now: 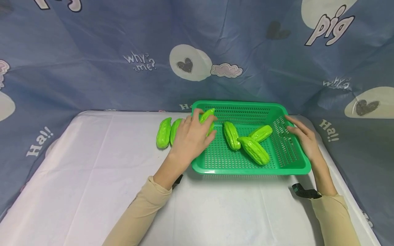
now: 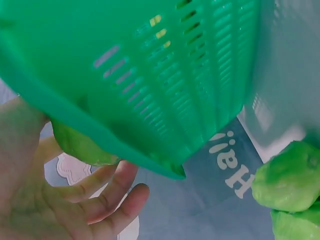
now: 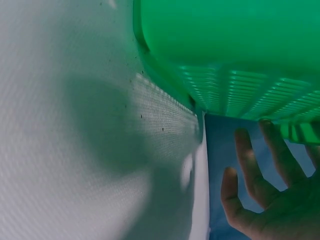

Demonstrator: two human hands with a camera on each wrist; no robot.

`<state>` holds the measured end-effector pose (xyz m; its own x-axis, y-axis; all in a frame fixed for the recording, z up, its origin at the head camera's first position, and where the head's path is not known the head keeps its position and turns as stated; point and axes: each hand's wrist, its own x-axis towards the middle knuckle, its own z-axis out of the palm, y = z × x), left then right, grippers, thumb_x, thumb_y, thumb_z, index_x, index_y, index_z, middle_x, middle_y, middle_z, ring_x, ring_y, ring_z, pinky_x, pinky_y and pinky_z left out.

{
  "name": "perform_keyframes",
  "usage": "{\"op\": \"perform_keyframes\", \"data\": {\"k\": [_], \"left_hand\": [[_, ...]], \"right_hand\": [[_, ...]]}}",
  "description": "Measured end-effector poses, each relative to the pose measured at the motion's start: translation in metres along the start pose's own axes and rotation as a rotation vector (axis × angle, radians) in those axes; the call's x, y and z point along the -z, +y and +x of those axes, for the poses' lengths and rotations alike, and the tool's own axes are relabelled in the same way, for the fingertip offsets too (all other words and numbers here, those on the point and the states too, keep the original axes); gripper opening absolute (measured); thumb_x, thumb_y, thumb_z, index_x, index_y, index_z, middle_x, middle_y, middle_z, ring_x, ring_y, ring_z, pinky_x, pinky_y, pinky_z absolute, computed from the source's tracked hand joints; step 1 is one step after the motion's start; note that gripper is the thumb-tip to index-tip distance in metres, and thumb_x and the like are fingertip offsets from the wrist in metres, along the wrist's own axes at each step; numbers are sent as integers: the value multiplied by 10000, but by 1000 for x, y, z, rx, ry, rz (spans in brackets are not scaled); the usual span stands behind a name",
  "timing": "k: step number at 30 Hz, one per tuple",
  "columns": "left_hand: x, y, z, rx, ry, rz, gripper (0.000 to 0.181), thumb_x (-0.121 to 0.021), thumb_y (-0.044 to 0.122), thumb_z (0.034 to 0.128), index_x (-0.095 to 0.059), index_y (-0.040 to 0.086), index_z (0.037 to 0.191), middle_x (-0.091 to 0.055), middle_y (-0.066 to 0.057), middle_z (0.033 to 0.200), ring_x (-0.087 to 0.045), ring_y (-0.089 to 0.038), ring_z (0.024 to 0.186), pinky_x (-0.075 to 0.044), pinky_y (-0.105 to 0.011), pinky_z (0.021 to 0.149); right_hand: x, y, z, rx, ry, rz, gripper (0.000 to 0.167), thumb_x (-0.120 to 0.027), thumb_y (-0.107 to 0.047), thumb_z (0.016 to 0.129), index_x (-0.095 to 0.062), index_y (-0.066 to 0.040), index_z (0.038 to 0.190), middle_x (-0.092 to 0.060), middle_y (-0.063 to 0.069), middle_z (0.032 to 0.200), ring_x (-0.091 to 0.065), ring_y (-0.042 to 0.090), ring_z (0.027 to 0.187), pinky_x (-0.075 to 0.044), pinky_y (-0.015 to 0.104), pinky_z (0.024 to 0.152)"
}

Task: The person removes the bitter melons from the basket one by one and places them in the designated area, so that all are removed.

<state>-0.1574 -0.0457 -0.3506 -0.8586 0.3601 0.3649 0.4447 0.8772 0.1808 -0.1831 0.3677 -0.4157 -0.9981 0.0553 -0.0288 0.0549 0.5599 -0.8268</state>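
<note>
Over the left end of a green plastic basket (image 1: 246,171), my left hand (image 1: 191,138) holds a light green bitter gourd (image 1: 207,115) between thumb and fingers. The left wrist view shows this gourd (image 2: 82,145) partly hidden behind the basket rim. Three more gourds lie inside the basket: one upright in the middle (image 1: 232,136), one slanting in front (image 1: 254,151), one behind it (image 1: 261,133). My right hand (image 1: 307,143) rests its fingers against the basket's right rim, and the right wrist view shows those fingers spread and slightly bent.
Left of the basket, two more gourds lie side by side on the white cloth (image 1: 123,177), one (image 1: 163,133) in full view, the other (image 1: 174,131) partly behind my left hand. A blue printed curtain (image 1: 123,85) hangs behind the table.
</note>
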Motion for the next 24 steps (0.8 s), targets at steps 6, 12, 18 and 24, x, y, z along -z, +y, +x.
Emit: {"op": "perform_keyframes", "data": {"k": [6, 12, 18, 24], "left_hand": [[5, -4, -2, 25, 6, -82, 365, -696, 351, 1055, -644, 270, 1407, -576, -217, 1479, -717, -354, 920, -605, -486, 804], [8, -7, -4, 33, 51, -115, 343, -689, 322, 1059, -661, 263, 1395, -567, -219, 1469, -671, -334, 841, -598, -466, 762], [12, -14, -7, 58, 42, -166, 326, -613, 249, 1085, -662, 246, 1407, -552, -221, 1481, -654, -342, 888, -585, -475, 789], [16, -21, -9, 66, 50, -82, 342, -604, 214, 1035, -686, 267, 1363, -590, -199, 1469, -634, -351, 879, -558, -482, 816]], "right_hand": [[0, -1, 0, 0, 0, 11, 540, -465, -484, 1135, -394, -394, 1663, -280, -26, 1801, -424, 264, 1528, -420, 341, 1077], [0, -1, -1, 13, -6, 33, 542, -472, -470, 1137, -397, -376, 1665, -270, -22, 1805, -347, 312, 1608, -339, 590, 1252], [1, 0, -1, 9, 4, 18, 535, -475, -468, 1135, -408, -382, 1659, -306, 18, 1792, -523, -52, 1241, -473, 141, 923], [0, -1, 0, 1, -4, 20, 538, -467, -476, 1136, -397, -387, 1662, -282, -13, 1801, -473, 212, 1493, -439, 294, 1069]]}}
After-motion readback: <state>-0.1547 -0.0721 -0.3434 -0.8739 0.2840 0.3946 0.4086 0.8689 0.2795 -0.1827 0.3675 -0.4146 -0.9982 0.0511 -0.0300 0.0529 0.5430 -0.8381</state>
